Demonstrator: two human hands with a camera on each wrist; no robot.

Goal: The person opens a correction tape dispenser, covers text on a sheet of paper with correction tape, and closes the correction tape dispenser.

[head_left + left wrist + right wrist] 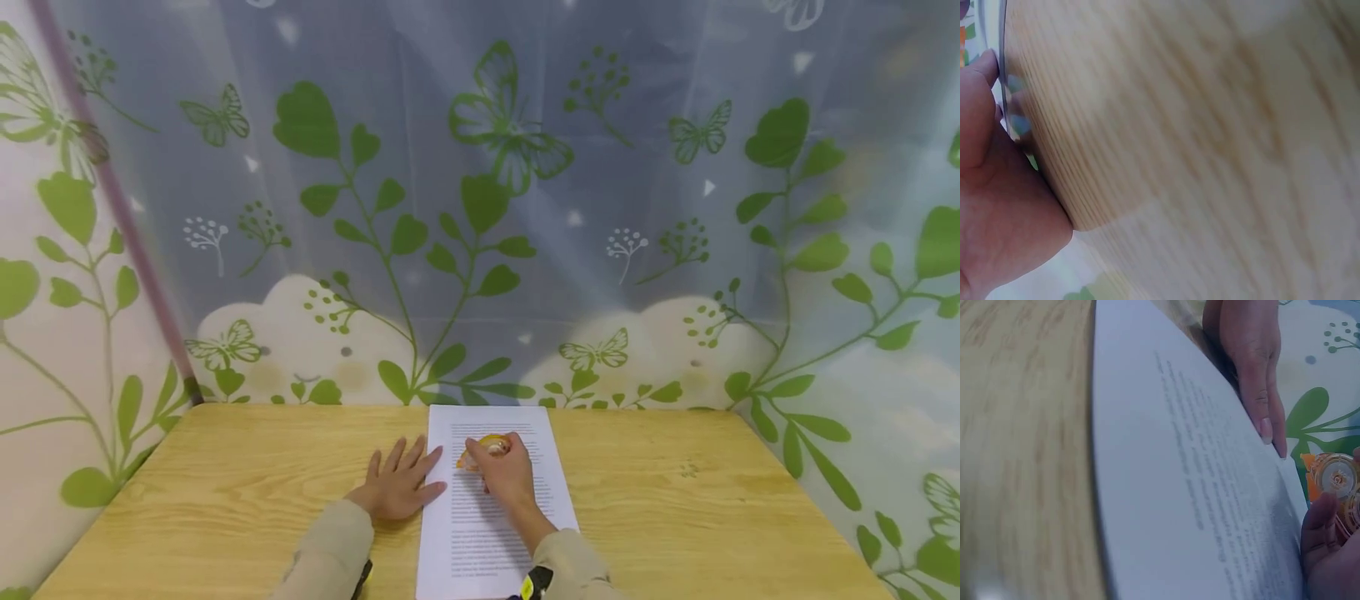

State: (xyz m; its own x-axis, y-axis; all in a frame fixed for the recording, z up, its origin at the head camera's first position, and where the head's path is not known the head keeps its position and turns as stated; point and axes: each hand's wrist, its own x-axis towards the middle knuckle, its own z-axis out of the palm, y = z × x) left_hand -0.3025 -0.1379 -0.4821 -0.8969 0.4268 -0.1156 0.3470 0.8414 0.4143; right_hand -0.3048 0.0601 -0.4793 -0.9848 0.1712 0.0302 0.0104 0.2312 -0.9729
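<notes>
A white sheet of printed paper (491, 533) lies lengthwise on the wooden table in the head view. Over its upper part, my right hand (512, 477) pinches an orange correction tape (491, 446) between thumb and fingers. The right wrist view shows its clear body and round spools, partly covered by the hand; whether its tip touches the paper cannot be made out. My left hand (402, 485) rests with fingers spread at the paper's left edge, thumb and a fingertip on the sheet. Only part of the left hand (1004, 206) shows in the left wrist view.
The wood-grain table (225, 500) extends to both sides of the paper. Behind its back edge hangs a curtain (600, 250) printed with green leaves and butterflies. Pale sleeves (333, 542) cover both forearms.
</notes>
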